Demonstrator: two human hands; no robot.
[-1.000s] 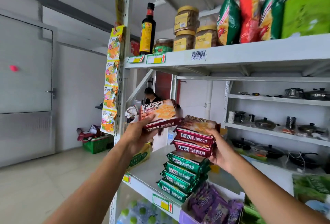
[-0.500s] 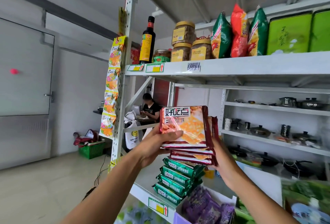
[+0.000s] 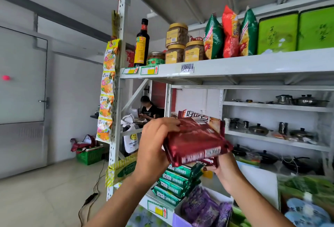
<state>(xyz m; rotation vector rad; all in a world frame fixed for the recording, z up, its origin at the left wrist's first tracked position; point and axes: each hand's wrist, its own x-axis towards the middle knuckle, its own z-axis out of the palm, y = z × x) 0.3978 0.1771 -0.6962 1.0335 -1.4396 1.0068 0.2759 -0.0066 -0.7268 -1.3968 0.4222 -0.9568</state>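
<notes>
I hold a stack of dark red biscuit packs [image 3: 195, 140] in front of the white metal shelf [image 3: 235, 66]. My left hand [image 3: 153, 145] grips the top pack from the left, its back side turned toward me. My right hand [image 3: 224, 169] holds the lower red packs from underneath on the right. Behind the top pack another red pack shows its printed front [image 3: 197, 116]. Below them a stack of green biscuit packs [image 3: 175, 183] lies on the middle shelf board.
Purple packs [image 3: 204, 208] fill a bin at the lower right. The upper shelf carries a dark bottle [image 3: 141, 44], jars [image 3: 176, 35], snack bags [image 3: 229, 33] and green tins [image 3: 278, 33]. Pots [image 3: 258, 129] sit on the rear shelves. A person [image 3: 148, 108] sits behind the rack.
My left hand has turned the top red pack over, so its back faces me instead of its printed front. The stack sits slightly lower and nearer to me.
</notes>
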